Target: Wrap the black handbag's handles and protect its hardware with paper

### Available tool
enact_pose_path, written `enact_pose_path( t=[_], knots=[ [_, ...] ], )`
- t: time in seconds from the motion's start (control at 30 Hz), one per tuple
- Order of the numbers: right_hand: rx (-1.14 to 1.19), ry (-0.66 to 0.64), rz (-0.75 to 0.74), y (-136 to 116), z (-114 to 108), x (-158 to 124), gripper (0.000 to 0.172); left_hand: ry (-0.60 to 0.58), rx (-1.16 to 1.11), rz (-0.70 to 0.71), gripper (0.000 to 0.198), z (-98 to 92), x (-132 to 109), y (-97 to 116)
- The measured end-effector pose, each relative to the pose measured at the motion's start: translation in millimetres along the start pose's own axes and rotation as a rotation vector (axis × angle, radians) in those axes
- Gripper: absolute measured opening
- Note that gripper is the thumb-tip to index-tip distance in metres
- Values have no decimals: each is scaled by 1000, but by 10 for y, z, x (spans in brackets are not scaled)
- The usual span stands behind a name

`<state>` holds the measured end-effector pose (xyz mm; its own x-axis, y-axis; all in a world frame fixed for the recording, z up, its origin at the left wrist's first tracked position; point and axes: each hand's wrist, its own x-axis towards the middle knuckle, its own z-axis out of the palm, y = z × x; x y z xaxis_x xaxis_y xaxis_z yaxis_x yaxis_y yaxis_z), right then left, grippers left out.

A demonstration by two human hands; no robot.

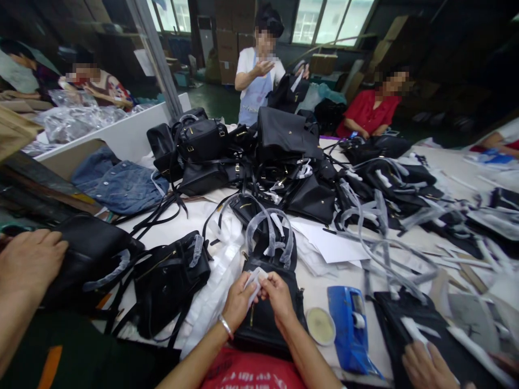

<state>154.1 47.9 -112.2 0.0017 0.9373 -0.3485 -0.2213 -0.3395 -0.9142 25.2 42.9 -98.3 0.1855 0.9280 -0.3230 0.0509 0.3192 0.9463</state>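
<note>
Both my hands are closed on a small whitish, translucent piece (255, 278), perhaps film or paper; I cannot tell which. My left hand (238, 299), with a silver bracelet at the wrist, pinches its left side. From the other side my right hand (279, 296) pinches it with thumb and fingers. Beneath the hands lies a black backpack (267, 329) with a gold zip on its front. Its handles (270, 229) are wrapped in clear plastic and stand up beyond my hands.
A blue tape dispenser (344, 324) and a round pale tin (320, 326) lie right of the backpack. Black bags (284, 135) are heaped ahead. Another bag (172, 281) sits left. Co-workers' hands (30, 270) work at either side; people stand or sit across the table.
</note>
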Motion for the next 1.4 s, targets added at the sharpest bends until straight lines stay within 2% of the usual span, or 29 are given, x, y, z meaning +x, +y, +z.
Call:
enact_pose_path(
  t=[0.07, 0.17, 0.3, 0.43, 0.6, 0.67, 0.73, 0.83, 0.93, 1.03, 1.1, 1.17, 1.2, 1.3, 1.33, 1.4],
  knots=[
    [6, 88, 4, 66, 4, 4, 26, 75, 230, 119, 29, 54, -40, -47],
    [76, 173, 141, 131, 2, 16, 28, 159, 555, 274, 31, 120, -90, -150],
    [146, 234, 274, 164, -6, 11, 24, 78, 792, 401, 28, 118, -83, -234],
    [162, 263, 270, 119, 21, -45, 26, 6, 877, 477, 28, 81, -34, -232],
    [58, 279, 107, 44, 57, -120, 34, 24, 952, 460, 25, 112, -48, -208],
    [-49, 262, 53, 66, 24, -117, 33, 4, 893, 418, 24, 121, -70, -155],
    [-121, 268, 38, 113, -34, -107, 28, -86, 706, 345, 24, 113, -79, -76],
    [-168, 279, 38, 177, -91, -112, 22, -213, 268, 70, 31, 92, -63, 12],
    [-445, 297, -98, 170, -70, -139, 16, -126, -7, -176, 42, 98, -20, -16],
    [-857, 261, -277, 88, -129, -191, 14, -85, -59, -211, 46, 109, 35, -101],
    [-1019, 178, -328, 15, -331, -286, 14, -97, -62, -211, 46, 94, 68, -134],
    [-1119, 228, -333, -53, -693, -468, 17, -83, -63, -212, 49, 61, 93, -138],
    [-1161, 333, -311, -82, -921, -590, 19, -71, -63, -214, 51, 42, 100, -133],
    [-1312, 772, -135, -147, -1653, -1017, 23, -61, -64, -219, 54, 4, 101, -121],
    [-1376, 842, -90, -161, -1871, -1151, 22, -65, -63, -223, 54, 3, 97, -123],
    [-1422, 902, -53, -177, -2222, -1367, 22, -76, -60, -233, 54, 16, 91, -135]
  ],
)
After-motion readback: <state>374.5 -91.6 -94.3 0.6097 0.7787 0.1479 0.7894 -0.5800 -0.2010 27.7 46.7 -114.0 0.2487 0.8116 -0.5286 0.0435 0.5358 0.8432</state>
